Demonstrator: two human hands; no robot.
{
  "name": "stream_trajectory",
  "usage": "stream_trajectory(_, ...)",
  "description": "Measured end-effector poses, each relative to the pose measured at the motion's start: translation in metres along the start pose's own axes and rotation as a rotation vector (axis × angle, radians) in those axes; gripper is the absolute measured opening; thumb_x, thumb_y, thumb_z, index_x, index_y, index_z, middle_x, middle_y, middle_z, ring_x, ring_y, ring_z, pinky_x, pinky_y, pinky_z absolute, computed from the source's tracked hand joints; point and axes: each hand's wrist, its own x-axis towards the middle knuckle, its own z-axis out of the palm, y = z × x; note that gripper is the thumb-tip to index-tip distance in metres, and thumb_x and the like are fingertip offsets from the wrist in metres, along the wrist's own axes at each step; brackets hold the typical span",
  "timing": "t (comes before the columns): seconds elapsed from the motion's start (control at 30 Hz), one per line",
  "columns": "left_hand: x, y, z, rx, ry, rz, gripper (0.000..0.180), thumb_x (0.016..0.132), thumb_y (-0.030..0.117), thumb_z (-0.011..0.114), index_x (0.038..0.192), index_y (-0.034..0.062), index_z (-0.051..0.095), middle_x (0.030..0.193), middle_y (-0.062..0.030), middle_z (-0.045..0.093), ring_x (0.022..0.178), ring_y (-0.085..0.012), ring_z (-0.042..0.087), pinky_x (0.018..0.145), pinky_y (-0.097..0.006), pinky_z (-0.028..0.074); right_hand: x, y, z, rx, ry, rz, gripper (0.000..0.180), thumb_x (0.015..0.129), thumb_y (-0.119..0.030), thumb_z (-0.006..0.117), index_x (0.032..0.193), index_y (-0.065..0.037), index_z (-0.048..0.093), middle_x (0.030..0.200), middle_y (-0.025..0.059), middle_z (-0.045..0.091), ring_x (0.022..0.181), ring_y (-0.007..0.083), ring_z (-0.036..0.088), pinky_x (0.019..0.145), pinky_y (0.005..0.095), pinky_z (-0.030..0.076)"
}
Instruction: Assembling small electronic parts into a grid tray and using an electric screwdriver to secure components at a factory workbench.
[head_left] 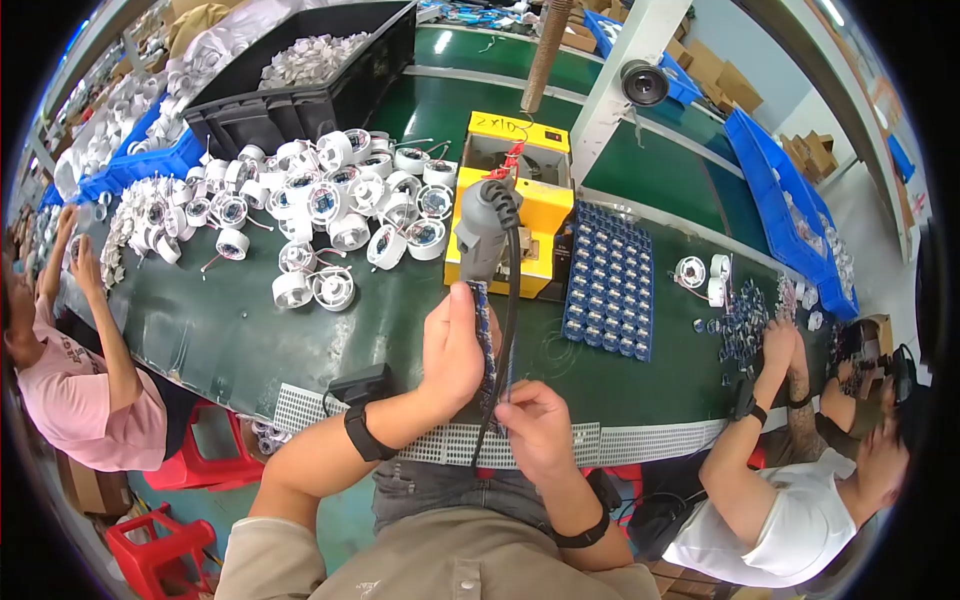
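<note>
Panel [488, 348]: one, blue, edge-on, below the hanging tool [480, 242]. Left hand [455, 348]: fingers closed on its side. Right hand [537, 427]: thumb and finger pinched at its lower end. Step, I judge: handling the panel; next calls for steady support at both ends.
</note>
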Motion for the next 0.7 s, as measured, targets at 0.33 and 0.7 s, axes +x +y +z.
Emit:
stream_trajectory(0.33, -0.006, 0.016, 0.001, -0.025, 0.055, -0.116, 0.048, 0.102, 0.044, 0.032, 0.074, 0.0087, 0.049, 0.054, -0.0005, 0.044, 0.043, -0.0117, 0.042, 0.042, -0.026, 0.035, -0.087, -0.043, -0.084, -0.238, 0.169, -0.011, 0.005, 0.075, 0.007, 0.056, 0.077, 0.001, 0.055, 0.062, 0.0083, 0.053, 0.049, 0.0164, 0.050, 0.045, 0.0285, 0.042)
stream_trajectory(0.7, 0.019, 0.045, -0.009, 0.404, -0.289, 0.134, 0.047, 0.096, 0.040, 0.048, 0.076, -0.0015, 0.058, 0.061, -0.0082, 0.054, 0.058, -0.0158, 0.053, 0.057, -0.034, 0.043, -0.108, -0.002, -0.078, -0.908, -0.032, 0.542, 0.012, 0.085, -0.006, 0.063, 0.093, 0.003, 0.066, 0.073, 0.0046, 0.064, 0.059, 0.0090, 0.056, 0.053, 0.0217, 0.044)
